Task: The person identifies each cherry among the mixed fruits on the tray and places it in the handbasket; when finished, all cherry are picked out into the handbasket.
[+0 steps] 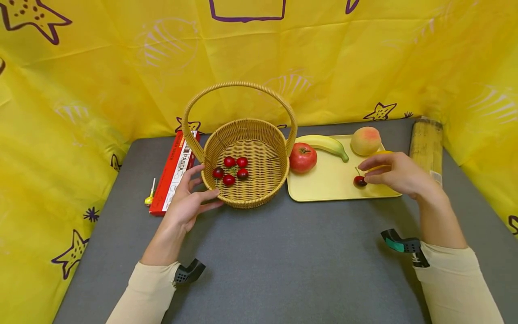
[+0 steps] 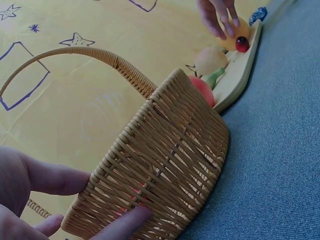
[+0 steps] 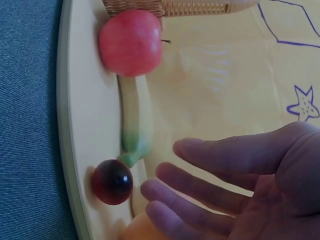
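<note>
A wicker basket (image 1: 283, 174) with a tall arched handle holds several dark red cherries (image 1: 229, 180). My left hand (image 1: 188, 198) rests against its near left side, fingers spread and fairly straight along the outer wall and rim; the left wrist view shows a fingertip right at the woven rim (image 2: 107, 165). Over the right part of a pale yellow tray (image 1: 323, 191), my right hand (image 1: 398, 173) hovers with loosely bent fingers. A single cherry (image 3: 112, 182) with a green stem lies on the tray just beside its fingertips, with a gap in the right wrist view.
The tray also carries a red apple (image 1: 303, 158), a banana (image 1: 323, 143), a peach (image 1: 366, 141) and an orange (image 2: 231, 41) partly behind my right hand. A red pasta box (image 1: 170, 173) and a yellow lollipop (image 1: 149, 199) lie left; a bamboo-coloured roll (image 1: 426, 146) lies right.
</note>
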`<state>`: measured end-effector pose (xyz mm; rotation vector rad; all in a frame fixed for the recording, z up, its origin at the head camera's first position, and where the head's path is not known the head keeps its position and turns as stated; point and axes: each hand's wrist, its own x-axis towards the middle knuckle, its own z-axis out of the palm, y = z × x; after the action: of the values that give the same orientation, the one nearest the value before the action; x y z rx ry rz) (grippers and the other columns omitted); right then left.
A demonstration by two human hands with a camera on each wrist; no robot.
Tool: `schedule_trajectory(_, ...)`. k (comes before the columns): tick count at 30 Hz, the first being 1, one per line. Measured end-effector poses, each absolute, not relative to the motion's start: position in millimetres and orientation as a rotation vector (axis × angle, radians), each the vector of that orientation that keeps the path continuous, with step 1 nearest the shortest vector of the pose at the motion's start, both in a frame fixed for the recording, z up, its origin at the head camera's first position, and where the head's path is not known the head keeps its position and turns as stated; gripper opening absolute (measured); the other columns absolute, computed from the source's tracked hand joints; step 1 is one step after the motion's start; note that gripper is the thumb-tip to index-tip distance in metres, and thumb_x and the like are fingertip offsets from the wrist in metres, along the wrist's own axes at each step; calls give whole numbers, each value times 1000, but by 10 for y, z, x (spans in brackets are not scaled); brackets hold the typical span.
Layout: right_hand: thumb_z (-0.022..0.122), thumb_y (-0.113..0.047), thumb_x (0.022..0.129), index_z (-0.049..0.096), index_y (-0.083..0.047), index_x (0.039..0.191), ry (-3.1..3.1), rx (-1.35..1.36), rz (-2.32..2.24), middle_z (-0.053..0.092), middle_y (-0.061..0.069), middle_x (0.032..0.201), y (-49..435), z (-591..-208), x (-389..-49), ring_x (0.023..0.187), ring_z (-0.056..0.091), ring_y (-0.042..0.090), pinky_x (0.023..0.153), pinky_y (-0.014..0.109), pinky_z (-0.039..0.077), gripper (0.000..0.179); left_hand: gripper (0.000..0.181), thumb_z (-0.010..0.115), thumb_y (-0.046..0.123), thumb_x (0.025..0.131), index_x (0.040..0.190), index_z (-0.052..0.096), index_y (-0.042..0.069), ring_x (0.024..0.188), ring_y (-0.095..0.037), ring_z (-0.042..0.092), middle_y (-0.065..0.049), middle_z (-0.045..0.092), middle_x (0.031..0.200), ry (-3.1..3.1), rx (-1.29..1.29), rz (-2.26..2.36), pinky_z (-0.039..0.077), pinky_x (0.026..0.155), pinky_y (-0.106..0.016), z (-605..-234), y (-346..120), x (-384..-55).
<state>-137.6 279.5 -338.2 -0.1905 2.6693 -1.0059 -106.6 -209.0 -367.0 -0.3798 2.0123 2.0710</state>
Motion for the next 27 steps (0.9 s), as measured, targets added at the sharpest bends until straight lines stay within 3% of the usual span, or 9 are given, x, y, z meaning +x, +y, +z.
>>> schedule_trajectory(12, 76, -16, 95, 71, -2, 126, 2716, -170, -915, 71, 20, 127, 2765, -3427, -1398, 108, 70, 28, 73, 22, 53, 34, 82, 65, -4, 98, 163, 25, 25, 123, -41, 61, -19, 27, 156, 2014, -392, 2071, 64, 88, -45, -3674, -2091, -1063)
schedule_trajectory(27, 80, -9, 88, 74, 2, 116, 2798, -226, -874, 76, 21, 111, 2726, -3509, -1411, 93, 67, 24, 69, 23, 50, 30, 81, 64, -5, 97, 163, 25, 23, 121, -40, 62, -20, 27, 157, 2021, -381, 2077, 65, 87, -45, -3677, -2077, -1067)
